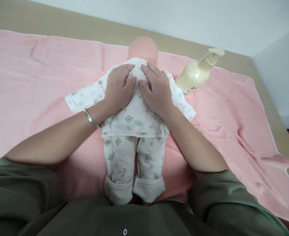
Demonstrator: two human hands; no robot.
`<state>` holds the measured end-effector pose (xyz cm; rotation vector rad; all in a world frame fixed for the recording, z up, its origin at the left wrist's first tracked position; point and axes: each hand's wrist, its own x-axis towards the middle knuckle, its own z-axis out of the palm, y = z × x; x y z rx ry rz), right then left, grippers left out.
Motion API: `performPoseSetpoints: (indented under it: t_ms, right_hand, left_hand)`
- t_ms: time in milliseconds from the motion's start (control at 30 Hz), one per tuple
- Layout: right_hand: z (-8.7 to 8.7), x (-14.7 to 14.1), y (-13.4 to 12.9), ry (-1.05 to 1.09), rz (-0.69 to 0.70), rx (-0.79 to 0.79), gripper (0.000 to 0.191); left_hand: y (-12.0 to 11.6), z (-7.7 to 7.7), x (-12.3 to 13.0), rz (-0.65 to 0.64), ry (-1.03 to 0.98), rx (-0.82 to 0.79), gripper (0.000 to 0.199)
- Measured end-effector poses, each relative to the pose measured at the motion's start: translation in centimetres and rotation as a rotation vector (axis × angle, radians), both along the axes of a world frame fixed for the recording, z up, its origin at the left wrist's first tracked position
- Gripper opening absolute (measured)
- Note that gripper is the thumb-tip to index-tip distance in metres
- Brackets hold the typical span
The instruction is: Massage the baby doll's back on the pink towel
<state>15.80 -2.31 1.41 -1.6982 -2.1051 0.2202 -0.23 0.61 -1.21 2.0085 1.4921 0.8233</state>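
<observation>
A baby doll [143,47] lies face down, its bald head away from me. It wears a white printed shirt [136,116] and matching trousers [121,157] with turned-up cuffs. My left hand [119,87] rests flat on the left side of the doll's upper back, fingers stretched toward the neck. On the right side of the back lies my right hand [157,88], its fingers also extended and spread. The two thumbs point toward each other with a small gap between them. Neither hand grips anything; the doll's face is hidden.
A pink blanket [48,68] is spread beneath the doll over a wooden-coloured table [61,19]. To the right of the doll's shoulder, a cream pump bottle [194,73] leans at a tilt. A white wall [183,19] stands behind the table.
</observation>
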Motion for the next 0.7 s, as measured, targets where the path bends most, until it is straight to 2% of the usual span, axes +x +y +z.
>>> performPoseSetpoints:
  t_ms: [200, 400, 500, 700]
  right_hand:
    - [0.1, 0.0, -0.1, -0.018, -0.007, -0.019, 0.062]
    - [-0.1, 0.2, 0.0, 0.032, 0.017, 0.013, 0.056]
    - [-0.2, 0.2, 0.1, 0.037, 0.019, 0.009, 0.054]
    - [-0.1, 0.0, -0.1, 0.018, 0.007, 0.004, 0.05]
  left_hand:
    - [-0.3, 0.4, 0.3, 0.052, 0.012, 0.04, 0.085]
    - [0.1, -0.7, -0.6, -0.073, 0.197, 0.12, 0.09]
    - [0.2, -1.0, -0.6, -0.035, 0.138, 0.127, 0.089]
    - [-0.2, -0.1, 0.0, 0.017, 0.168, 0.096, 0.087]
